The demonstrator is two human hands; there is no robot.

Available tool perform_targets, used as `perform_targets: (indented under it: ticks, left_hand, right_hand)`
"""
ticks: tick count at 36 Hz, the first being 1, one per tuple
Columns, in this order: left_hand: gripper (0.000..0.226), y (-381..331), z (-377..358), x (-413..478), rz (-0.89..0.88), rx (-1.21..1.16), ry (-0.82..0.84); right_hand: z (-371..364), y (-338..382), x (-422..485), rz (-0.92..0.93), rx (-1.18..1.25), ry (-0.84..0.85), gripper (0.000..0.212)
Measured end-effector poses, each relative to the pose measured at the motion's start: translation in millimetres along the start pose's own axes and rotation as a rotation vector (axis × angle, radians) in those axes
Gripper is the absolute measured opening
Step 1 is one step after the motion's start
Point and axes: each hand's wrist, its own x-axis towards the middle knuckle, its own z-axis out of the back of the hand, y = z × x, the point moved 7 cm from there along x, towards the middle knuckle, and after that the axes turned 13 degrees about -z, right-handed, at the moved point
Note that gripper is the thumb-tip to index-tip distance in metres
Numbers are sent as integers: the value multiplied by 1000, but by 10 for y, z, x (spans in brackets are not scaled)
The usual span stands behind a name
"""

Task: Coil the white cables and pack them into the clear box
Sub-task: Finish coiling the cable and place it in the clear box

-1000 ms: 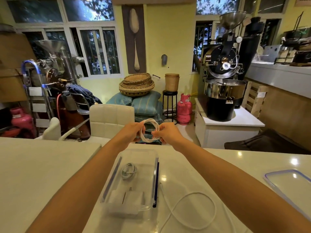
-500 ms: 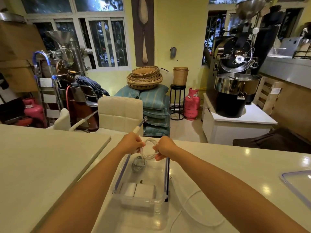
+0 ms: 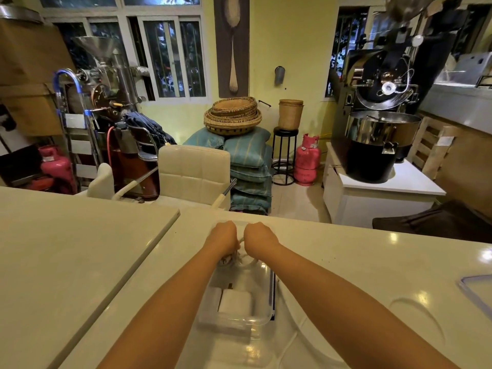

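Both hands are at the far end of the clear box (image 3: 262,319), which stands on the pale surface (image 3: 346,262). The left hand (image 3: 223,239) and the right hand (image 3: 259,241) are each closed into a fist, side by side and near each other, gripping the coiled white cable (image 3: 241,253) between them, low inside the box. A white adapter (image 3: 235,300) lies in the near half of the box. A second, loose white cable (image 3: 288,344) lies on the surface just beside the box's near right corner. The box lid (image 3: 476,291) rests well apart, at the right edge.
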Motion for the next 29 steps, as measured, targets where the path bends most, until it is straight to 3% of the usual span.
perform_targets:
  ticks: [11, 16, 19, 23, 29]
  left_hand:
    - [23, -70, -42, 27, -8, -17, -34]
    - [22, -88, -48, 22, -24, -13, -46]
    - [19, -83, -64, 11, -22, -35, -44]
    - [16, -67, -87, 10, -35, -113, -61]
    - [19, -79, -124, 11, -59, -199, -75]
  right_hand:
    - [-80, 21, -9, 54, -141, -73, 30]
    - [-96, 17, -48, 99, -113, -169, 41]
    - [-184, 22, -26, 135, -274, -197, 37]
    - [-320, 15, 7, 152, -684, -206, 32]
    - [-328, 11, 36, 173, -809, -216, 41]
